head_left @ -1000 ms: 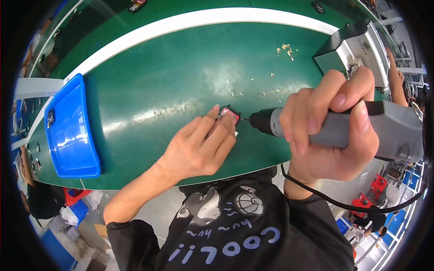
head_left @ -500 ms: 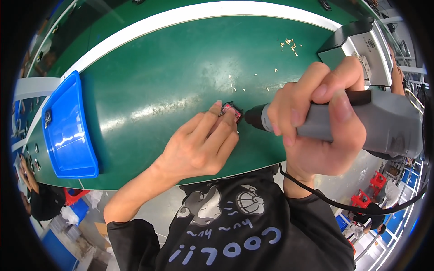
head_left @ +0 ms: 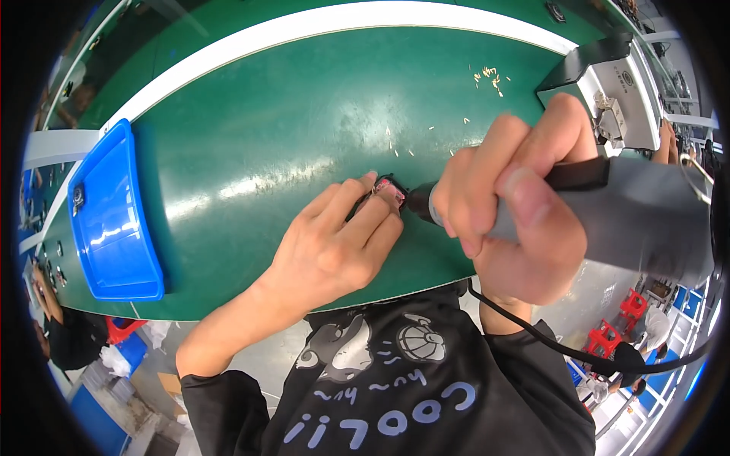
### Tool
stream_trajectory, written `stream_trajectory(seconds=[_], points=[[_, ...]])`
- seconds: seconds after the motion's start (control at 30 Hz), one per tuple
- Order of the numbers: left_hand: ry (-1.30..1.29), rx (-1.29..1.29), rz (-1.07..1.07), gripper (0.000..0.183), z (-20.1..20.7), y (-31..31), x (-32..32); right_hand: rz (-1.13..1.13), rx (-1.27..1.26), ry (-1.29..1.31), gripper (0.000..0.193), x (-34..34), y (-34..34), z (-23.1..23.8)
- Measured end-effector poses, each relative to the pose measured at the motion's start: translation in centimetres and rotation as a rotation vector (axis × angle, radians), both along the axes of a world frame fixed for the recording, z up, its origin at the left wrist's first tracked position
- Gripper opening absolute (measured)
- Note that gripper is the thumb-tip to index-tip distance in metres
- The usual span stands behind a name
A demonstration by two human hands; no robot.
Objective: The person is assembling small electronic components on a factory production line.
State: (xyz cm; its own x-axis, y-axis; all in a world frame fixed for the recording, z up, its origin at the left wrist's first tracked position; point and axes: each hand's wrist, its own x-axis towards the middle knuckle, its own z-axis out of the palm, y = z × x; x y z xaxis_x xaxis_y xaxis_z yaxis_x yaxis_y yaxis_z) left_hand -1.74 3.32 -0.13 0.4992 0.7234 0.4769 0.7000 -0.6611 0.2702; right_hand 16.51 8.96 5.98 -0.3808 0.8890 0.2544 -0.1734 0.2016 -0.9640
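Observation:
Near the middle of the green table, my left hand (head_left: 331, 243) has its fingers closed around a small black-framed part (head_left: 391, 191) with a pinkish-red inside. The fingers cover much of the part, so its exact kind does not show. My right hand (head_left: 517, 205) is wrapped around a grey electric screwdriver (head_left: 639, 216), which lies roughly level. Its black nose (head_left: 423, 204) points left and ends right at the part's right edge. Whether the bit touches a screw is hidden. A black cord (head_left: 578, 356) curves down around my right forearm.
Several tiny brass-coloured screws (head_left: 490, 78) are scattered on the green table (head_left: 251, 114), some nearer the part. A blue tray (head_left: 114, 228) at the left holds one small dark piece (head_left: 79, 199). A black-and-white box (head_left: 608, 91) stands far right.
My right hand and the screwdriver have shifted slightly left, bringing the nose closer to the part. My left fingers have moved a little, exposing more of its pinkish inside.

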Motion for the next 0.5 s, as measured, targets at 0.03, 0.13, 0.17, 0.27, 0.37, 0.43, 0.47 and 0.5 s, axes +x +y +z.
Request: stream_trajectory(seconds=[0.03, 0.13, 0.17, 0.27, 0.37, 0.43, 0.47, 0.5], points=[[0.013, -0.033, -0.004, 0.013, 0.5, 0.1, 0.1, 0.001, 0.003, 0.000, 0.019, 0.0, -0.1, 0.1], [-0.005, -0.084, -0.023, 0.014, 1.2, 0.3, 0.5, -0.082, -0.060, 0.157, 0.034, -0.6, -1.0, 0.1], [-0.038, -0.110, -0.027, 0.015, 1.2, 0.4, 0.4, -0.096, -0.051, 0.162, 0.034, -0.9, -1.1, -0.2], [-0.008, -0.159, -0.031, 0.018, 1.6, 0.5, 0.2, -0.121, 0.003, 0.244, 0.027, 0.0, -0.3, -0.4], [0.069, -0.217, -0.054, 0.024, 1.7, 0.8, -0.1, -0.139, 0.061, 0.319, 0.020, 2.1, 0.6, 0.0], [0.072, -0.191, -0.037, 0.025, 1.4, 2.0, -0.3, -0.138, 0.184, 0.404, 0.015, 4.3, 2.0, 0.9], [0.076, -0.181, -0.008, 0.026, 1.5, 2.8, 0.0, -0.144, 0.288, 0.462, 0.018, 7.4, 2.8, 2.3], [0.012, -0.071, -0.007, 0.027, 1.4, 4.5, 0.2, -0.222, 0.392, 0.401, 0.022, 10.2, 3.5, 3.9]])
